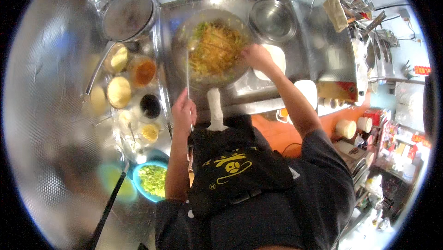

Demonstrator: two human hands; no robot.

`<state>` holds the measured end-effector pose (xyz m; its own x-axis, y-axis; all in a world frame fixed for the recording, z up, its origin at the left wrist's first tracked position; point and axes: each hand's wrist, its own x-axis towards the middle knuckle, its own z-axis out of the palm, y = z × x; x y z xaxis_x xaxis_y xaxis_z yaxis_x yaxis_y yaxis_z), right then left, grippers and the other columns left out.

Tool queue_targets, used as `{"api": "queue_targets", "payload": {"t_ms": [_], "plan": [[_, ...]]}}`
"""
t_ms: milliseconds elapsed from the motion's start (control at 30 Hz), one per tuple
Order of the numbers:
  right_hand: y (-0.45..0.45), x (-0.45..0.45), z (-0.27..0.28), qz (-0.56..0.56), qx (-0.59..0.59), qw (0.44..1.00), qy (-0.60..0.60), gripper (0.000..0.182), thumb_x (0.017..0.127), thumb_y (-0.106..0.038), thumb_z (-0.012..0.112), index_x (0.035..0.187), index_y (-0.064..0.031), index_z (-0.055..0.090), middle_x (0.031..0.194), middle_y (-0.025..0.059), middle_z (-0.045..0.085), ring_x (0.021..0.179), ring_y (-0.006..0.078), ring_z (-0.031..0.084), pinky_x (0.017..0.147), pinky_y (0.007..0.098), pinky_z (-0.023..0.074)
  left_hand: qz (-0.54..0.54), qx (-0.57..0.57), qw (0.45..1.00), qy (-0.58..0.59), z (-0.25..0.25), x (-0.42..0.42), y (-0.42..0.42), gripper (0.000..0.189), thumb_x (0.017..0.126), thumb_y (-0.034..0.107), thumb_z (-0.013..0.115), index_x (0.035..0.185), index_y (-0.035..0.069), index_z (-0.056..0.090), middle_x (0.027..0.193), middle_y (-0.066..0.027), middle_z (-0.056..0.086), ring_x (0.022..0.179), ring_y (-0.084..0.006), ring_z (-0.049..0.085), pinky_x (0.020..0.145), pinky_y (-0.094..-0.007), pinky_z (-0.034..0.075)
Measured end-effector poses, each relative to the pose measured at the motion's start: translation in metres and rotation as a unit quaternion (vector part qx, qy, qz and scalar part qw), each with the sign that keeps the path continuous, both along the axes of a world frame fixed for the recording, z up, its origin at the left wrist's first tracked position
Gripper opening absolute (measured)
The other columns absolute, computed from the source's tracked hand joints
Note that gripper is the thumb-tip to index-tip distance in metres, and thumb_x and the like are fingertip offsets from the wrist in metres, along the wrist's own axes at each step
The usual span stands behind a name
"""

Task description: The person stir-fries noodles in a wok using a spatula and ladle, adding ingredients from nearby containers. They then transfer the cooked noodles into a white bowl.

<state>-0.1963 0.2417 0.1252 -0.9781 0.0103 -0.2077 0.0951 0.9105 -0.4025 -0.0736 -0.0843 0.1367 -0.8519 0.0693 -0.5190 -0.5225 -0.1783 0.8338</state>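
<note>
A wok (180, 66) filled with shredded, noodle-like food (218, 49) and green pieces sits before me. My left hand (183, 110) grips the long thin handle of a metal ladle (187, 73), whose head rests in the food at the wok's left side. At the wok's right rim is my right hand (259, 58), its fingers bent over the food. Blur hides whether those fingers hold a thin utensil such as chopsticks. The wok's handle (216, 108), wrapped in white cloth, points toward my body, and neither hand touches it.
To the left stand a lidded pot (128, 16), several seasoning containers, including one of red-brown sauce (144, 72) and one of dark liquid (150, 106), and a blue basin of chopped greens (152, 180). A metal pot (272, 20) and a white container (277, 61) are on the right.
</note>
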Motion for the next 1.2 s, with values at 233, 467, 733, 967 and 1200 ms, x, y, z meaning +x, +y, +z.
{"api": "queue_targets", "payload": {"t_ms": [233,467,733,967,1200], "plan": [[0.034,0.003,-0.017,0.039,0.193,0.977,-0.087,0.02,0.086,-0.019,0.061,0.086,-0.0038,0.073,0.092,0.0178,0.073,0.091,0.0371,0.071,0.079,0.0497,0.0565,0.006,-0.077,0.996,0.037,-0.029,-0.029,-0.014,0.05,0.099,0.005,0.045,0.149,0.005,0.04,0.061,0.0006,0.044,0.037,-0.0074,0.039,0.032,-0.024,0.032],[-0.022,-0.019,-0.144,-0.078,-0.081,0.994,0.003,0.026,0.091,-0.024,0.06,0.102,-0.0039,0.073,0.094,0.0215,0.071,0.087,0.0419,0.067,0.077,0.0481,0.055,-0.027,0.007,1.0,0.0,-0.048,-0.044,0.013,0.051,0.098,0.007,0.046,0.148,0.003,0.04,0.06,0.001,0.045,0.039,-0.009,0.039,0.034,-0.0271,0.034],[0.012,0.018,-0.035,0.018,0.069,0.99,0.125,0.016,0.092,-0.025,0.06,0.09,-0.0137,0.071,0.072,0.0169,0.068,0.065,0.0354,0.068,0.056,0.046,0.0547,-0.03,0.007,0.999,0.005,0.038,-0.022,-0.009,0.053,0.098,0.006,0.047,0.15,0.008,0.04,0.064,0.0002,0.042,0.039,-0.0075,0.038,0.033,-0.024,0.032],[0.057,0.022,-0.059,0.157,0.139,0.978,0.018,0.019,0.088,-0.023,0.061,0.085,-0.0089,0.073,0.078,0.0164,0.07,0.076,0.0353,0.07,0.068,0.0466,0.0574,-0.027,-0.092,0.995,0.028,-0.005,-0.002,-0.031,0.051,0.097,0.005,0.047,0.147,0.006,0.044,0.062,0.0026,0.047,0.046,-0.0058,0.042,0.039,-0.0229,0.034],[-0.041,0.001,-0.163,-0.142,-0.179,0.969,-0.092,0.031,0.092,-0.029,0.063,0.094,0.0001,0.074,0.088,0.0202,0.072,0.086,0.0382,0.07,0.08,0.0479,0.0545,-0.018,-0.001,0.999,-0.035,-0.031,-0.01,-0.008,0.054,0.096,0.006,0.047,0.149,0.006,0.04,0.062,0.0026,0.046,0.047,-0.0064,0.042,0.039,-0.0236,0.035]]}}
